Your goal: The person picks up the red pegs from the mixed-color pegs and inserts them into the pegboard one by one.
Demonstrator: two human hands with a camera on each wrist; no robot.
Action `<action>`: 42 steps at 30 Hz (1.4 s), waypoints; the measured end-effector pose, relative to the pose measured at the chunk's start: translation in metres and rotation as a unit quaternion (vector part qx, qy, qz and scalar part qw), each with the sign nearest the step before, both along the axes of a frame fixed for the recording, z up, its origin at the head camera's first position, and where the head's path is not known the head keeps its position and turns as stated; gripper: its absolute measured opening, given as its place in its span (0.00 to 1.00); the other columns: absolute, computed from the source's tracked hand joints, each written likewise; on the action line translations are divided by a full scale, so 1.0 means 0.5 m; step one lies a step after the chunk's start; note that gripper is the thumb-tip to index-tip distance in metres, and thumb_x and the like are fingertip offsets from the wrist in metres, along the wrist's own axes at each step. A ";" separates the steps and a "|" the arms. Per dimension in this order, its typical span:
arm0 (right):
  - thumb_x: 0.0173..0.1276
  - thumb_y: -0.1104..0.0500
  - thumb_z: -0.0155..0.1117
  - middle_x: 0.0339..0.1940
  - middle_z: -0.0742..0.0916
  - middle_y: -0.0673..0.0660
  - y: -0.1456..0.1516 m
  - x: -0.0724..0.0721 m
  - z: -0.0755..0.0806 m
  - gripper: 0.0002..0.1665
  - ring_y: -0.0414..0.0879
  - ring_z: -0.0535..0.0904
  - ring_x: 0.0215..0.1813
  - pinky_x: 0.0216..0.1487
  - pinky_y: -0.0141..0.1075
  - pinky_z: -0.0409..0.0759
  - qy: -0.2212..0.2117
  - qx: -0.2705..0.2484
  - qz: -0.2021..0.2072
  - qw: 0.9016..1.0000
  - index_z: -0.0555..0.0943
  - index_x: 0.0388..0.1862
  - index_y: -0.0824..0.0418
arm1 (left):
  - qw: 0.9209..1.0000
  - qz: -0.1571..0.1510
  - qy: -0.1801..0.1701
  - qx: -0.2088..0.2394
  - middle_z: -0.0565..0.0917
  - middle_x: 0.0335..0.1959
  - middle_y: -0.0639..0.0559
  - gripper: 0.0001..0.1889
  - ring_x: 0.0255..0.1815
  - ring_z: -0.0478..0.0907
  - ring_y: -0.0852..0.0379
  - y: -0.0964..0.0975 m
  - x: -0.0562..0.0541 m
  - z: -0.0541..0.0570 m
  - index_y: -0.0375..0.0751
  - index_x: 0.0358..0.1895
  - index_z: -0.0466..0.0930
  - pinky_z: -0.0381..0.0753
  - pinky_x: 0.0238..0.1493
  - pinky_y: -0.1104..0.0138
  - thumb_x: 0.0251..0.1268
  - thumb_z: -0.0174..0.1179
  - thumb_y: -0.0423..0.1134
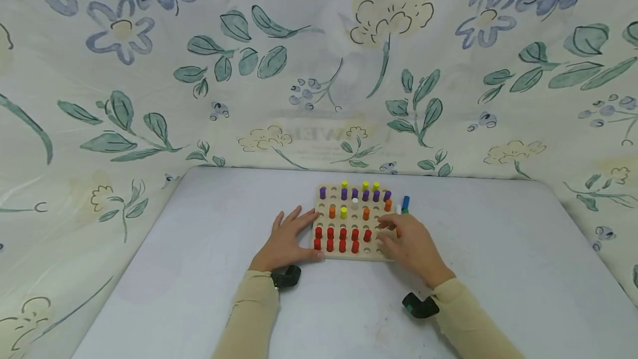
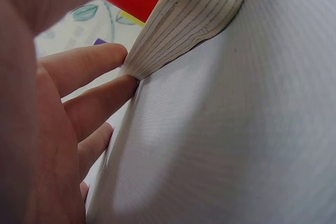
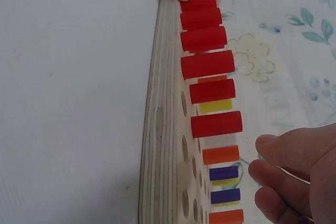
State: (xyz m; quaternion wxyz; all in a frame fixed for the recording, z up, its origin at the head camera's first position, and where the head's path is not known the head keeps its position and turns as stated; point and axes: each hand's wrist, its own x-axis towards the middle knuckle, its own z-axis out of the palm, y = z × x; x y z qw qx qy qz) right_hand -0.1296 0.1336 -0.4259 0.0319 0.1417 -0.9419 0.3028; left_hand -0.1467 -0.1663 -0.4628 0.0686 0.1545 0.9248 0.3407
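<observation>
A wooden pegboard (image 1: 372,243) lies on the white table, with red pegs (image 1: 343,234) in its two front rows. My left hand (image 1: 285,240) rests against the board's left side, thumb at the front corner and fingers extended; in the left wrist view its fingertips (image 2: 119,53) touch the board's edge. My right hand (image 1: 411,245) hovers over the board's right part, thumb and fingers apart. The right wrist view shows nothing between that hand's thumb and fingers (image 3: 268,170). Orange pegs (image 1: 366,214), a yellow peg (image 1: 344,213) and a white peg (image 1: 355,203) stand mid-board.
Purple pegs (image 1: 344,194) and yellow pegs (image 1: 365,185) fill parts of the back rows. Right of the board, a blue peg (image 1: 406,202) shows beside green and white pieces, partly hidden by the right hand. A flowered cloth (image 1: 319,98) hangs behind the table (image 1: 199,259).
</observation>
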 end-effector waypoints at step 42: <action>0.72 0.58 0.65 0.45 0.88 0.57 0.137 0.004 -0.015 0.17 0.51 0.78 0.46 0.49 0.46 0.78 0.016 -0.054 -0.081 0.995 0.80 0.57 0.62 | 1.000 -0.004 -0.008 -0.010 0.64 0.77 0.50 0.51 0.83 0.43 0.47 0.002 0.000 0.004 0.50 0.78 0.63 0.27 0.78 0.46 0.48 0.72 0.63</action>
